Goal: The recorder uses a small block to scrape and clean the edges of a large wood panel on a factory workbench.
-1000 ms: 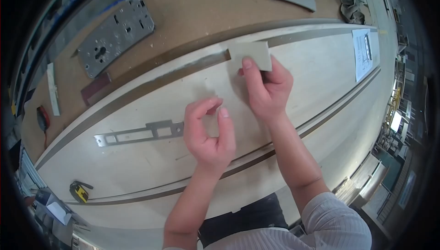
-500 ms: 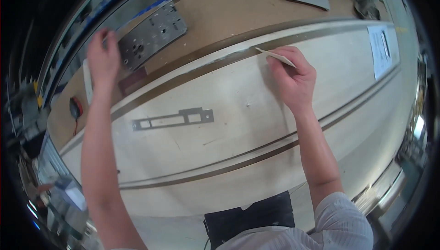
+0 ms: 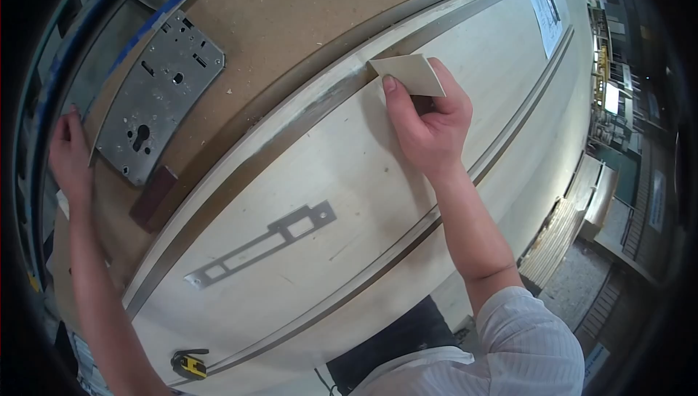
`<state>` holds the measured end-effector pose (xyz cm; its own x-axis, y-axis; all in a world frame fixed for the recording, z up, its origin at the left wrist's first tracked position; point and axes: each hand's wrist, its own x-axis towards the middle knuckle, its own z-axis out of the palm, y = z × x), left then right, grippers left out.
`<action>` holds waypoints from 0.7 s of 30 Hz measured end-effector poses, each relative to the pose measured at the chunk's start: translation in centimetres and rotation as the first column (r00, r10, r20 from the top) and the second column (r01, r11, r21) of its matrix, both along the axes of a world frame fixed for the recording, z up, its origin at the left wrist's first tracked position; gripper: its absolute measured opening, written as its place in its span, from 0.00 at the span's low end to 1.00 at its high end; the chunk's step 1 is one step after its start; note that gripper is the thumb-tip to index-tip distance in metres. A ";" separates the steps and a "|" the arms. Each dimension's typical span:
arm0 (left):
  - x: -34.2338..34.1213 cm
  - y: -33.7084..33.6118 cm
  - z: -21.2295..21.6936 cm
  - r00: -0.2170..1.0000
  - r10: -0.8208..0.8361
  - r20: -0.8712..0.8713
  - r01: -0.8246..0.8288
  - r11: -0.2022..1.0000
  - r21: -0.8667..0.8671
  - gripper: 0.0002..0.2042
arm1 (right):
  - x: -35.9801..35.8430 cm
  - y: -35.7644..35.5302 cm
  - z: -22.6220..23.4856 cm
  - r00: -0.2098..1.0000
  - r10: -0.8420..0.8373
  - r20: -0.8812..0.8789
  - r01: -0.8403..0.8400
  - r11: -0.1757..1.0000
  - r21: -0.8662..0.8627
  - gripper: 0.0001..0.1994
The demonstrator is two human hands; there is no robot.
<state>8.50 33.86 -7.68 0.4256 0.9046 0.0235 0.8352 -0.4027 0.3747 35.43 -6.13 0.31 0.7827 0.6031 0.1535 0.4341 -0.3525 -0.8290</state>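
My right hand [image 3: 436,116] pinches a small cream-coloured flat piece [image 3: 412,69], thumb on top, at the grooved long edge of a pale wooden panel [image 3: 349,200]. One corner of the piece is by the groove [image 3: 291,131]. At the far left, my left hand [image 3: 71,156] is beside a grey metal lock case [image 3: 160,83], its partly visible fingers bent and somewhat apart, with nothing seen in them. The lock case lies on the brown board, with a keyhole and several slots. A flat metal strike plate [image 3: 263,240] with rectangular openings rests on the panel.
A dark red block [image 3: 154,200] lies between lock case and panel. A yellow and black tape measure [image 3: 190,365] sits at the panel's near left. A printed sheet [image 3: 547,14] lies on its far right end. Stacked boards [image 3: 552,243] stand off to the right.
The view has turned and shifted. My left hand is now at the lock case's outer side. My right hand has tilted the cream piece so its broad face shows, still at the edge.
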 end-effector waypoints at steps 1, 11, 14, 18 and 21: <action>-1.0 1.8 0.1 0.998 -0.017 -0.055 0.010 0.993 -0.122 0.22 | -0.2 0.4 0.1 0.996 0.013 0.093 -0.010 0.999 -0.030 0.02; -2.2 2.0 -1.6 0.993 -0.088 0.081 0.094 0.992 -0.083 0.19 | -1.0 0.5 -0.8 0.986 -0.089 0.140 0.104 0.989 -0.101 0.04; -2.8 3.2 -1.9 0.991 -0.097 0.094 0.105 0.991 -0.084 0.19 | -0.6 0.8 -0.9 0.970 -0.020 0.244 0.044 0.995 -0.095 0.05; -3.0 3.4 -2.2 0.994 -0.109 0.033 0.110 0.994 -0.029 0.20 | -0.5 0.7 -1.2 0.956 0.010 0.292 0.019 0.995 -0.097 0.06; -3.5 3.6 -2.2 0.996 -0.086 0.020 0.086 0.995 -0.040 0.20 | -0.5 0.7 -1.2 0.949 0.019 0.315 0.015 0.994 -0.105 0.06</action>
<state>5.05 37.42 -9.92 0.5016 0.8651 -0.0047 0.7910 -0.4565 0.4072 34.94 -5.43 -0.92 0.7032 0.6307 0.3281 0.6682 -0.4287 -0.6081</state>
